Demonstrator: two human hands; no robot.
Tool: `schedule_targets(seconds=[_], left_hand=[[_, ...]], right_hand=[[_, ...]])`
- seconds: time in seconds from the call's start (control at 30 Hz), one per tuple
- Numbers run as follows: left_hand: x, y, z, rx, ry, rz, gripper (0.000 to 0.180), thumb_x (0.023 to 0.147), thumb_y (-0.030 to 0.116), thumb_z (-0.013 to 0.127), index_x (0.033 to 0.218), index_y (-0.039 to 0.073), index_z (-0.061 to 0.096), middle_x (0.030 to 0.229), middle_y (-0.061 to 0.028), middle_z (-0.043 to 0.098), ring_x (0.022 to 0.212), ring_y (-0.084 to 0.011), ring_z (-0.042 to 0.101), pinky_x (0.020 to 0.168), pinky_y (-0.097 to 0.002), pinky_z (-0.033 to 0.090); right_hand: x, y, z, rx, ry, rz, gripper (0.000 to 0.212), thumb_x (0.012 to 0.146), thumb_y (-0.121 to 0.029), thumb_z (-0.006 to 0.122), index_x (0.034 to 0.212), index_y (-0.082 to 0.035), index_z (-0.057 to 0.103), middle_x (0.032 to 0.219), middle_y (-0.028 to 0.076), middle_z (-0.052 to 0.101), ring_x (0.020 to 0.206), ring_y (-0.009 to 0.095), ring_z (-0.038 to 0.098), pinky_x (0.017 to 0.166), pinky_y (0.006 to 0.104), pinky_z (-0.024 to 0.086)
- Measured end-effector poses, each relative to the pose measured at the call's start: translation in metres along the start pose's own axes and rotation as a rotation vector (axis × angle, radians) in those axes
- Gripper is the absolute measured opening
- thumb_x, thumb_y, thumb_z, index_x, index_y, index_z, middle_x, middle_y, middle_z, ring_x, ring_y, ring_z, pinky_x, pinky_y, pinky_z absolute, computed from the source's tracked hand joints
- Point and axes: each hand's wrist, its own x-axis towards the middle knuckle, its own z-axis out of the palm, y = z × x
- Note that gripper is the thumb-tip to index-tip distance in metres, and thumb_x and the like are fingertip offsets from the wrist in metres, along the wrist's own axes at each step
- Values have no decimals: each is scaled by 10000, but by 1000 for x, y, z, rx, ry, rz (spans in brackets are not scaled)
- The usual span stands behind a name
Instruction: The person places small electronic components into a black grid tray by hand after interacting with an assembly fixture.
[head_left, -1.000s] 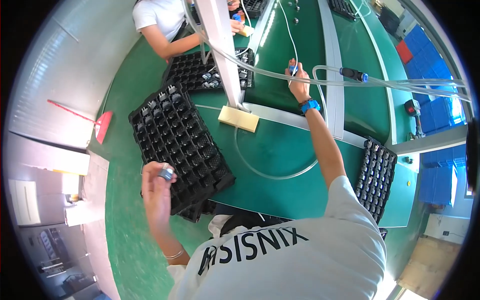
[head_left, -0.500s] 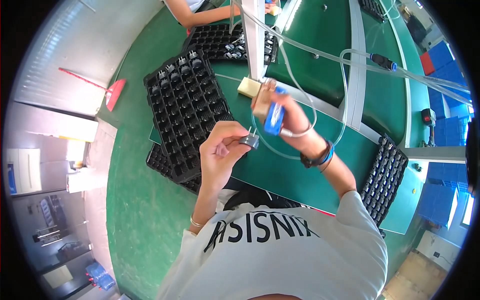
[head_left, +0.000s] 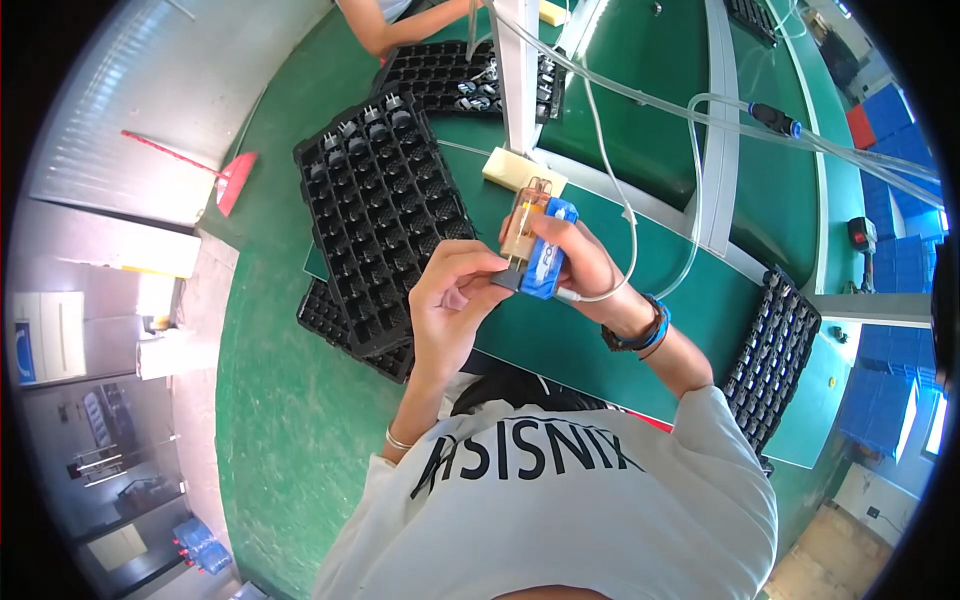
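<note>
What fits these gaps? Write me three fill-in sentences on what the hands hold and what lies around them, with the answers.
1. The right hand holds a ____ tool with a thin clear tube running from it.
2. The left hand pinches a small dark part against the tool's ____ end.
3. The black compartment tray lies on the ____ table, to the left of the hands.

Missing words: blue; lower; green

Stacked blue crates [head_left: 905, 110] at right; white wall sign [head_left: 45, 335] at left.
</note>
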Motion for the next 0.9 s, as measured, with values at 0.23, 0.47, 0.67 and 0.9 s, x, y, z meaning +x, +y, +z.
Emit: schedule_targets(seconds=[0.23, 0.47, 0.67, 0.9], left_hand=[[-6, 8, 4, 115, 58, 34, 349, 718, -105, 649, 1039, -18, 545, 1025, -82, 504, 922, -156, 557, 804, -268, 474], [73, 25, -88, 802, 163, 98, 199, 796, 5, 604, 995, 19, 597, 963, -68, 611, 850, -133, 588, 738, -254, 474], [121, -11, -201, 1481, 136, 182, 197, 772, 49, 606, 969, 47, 606, 956, -94, 602, 887, -245, 577, 800, -319, 450], [133, -19, -235, 1625, 24, 31, 191, 744, 64, 623, 933, 55, 603, 938, -96, 590, 932, -282, 546, 817, -370, 444]], right_hand=[[4, 11, -9, -43, -75, -85, 466, 832, -400, 548, 1086, -12, 506, 956, 64, 575, 838, 120, 573, 725, 243, 466], [85, 13, -111, -438, 284, -332, 303, 823, -226, 584, 1037, -20, 525, 971, 39, 563, 881, 125, 562, 825, 255, 442], [109, 35, -100, -1120, 389, -616, 250, 785, -184, 605, 998, -86, 518, 771, 181, 594, 748, 383, 599, 645, 389, 489], [103, 33, -100, -1280, 376, -597, 224, 775, -178, 616, 925, -69, 489, 736, 201, 561, 683, 422, 539, 582, 404, 465]])
